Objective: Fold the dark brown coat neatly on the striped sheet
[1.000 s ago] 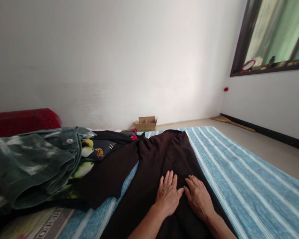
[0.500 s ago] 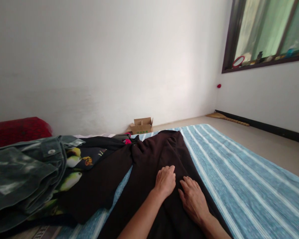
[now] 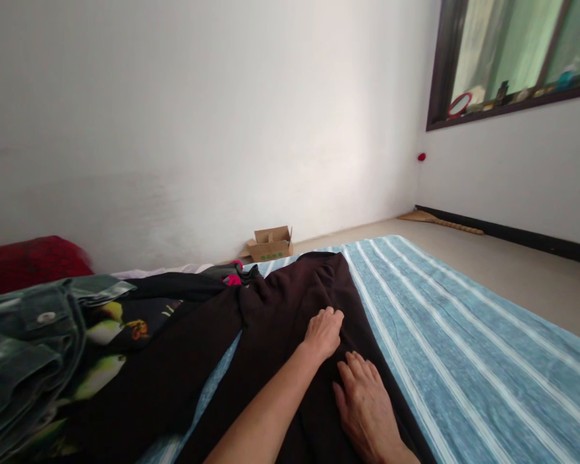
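A dark brown, almost black cloth garment [image 3: 275,328] lies spread lengthwise on a blue-and-white striped mattress [image 3: 464,335]. My left hand [image 3: 323,334] rests on its upper middle, fingers curled down and gathering the cloth near a fold. Lower and to the right, my right hand [image 3: 365,405] lies flat on the same garment with its fingers spread, holding nothing. To the left are a black printed garment with bird shapes [image 3: 125,328] and a folded green tie-dyed denim jacket [image 3: 22,348], which touches neither hand.
A small open cardboard box [image 3: 270,245] stands at the mattress's far end. A red cushion [image 3: 29,265] lies at far left by the white wall. A bare floor strip runs along the right, with a broom [image 3: 439,219] lying by the wall beneath a window [image 3: 493,58].
My left hand has gone from flat to curled, gathering the cloth. My right hand has slid slightly back. The whole view has turned left and tilted as my head moved.
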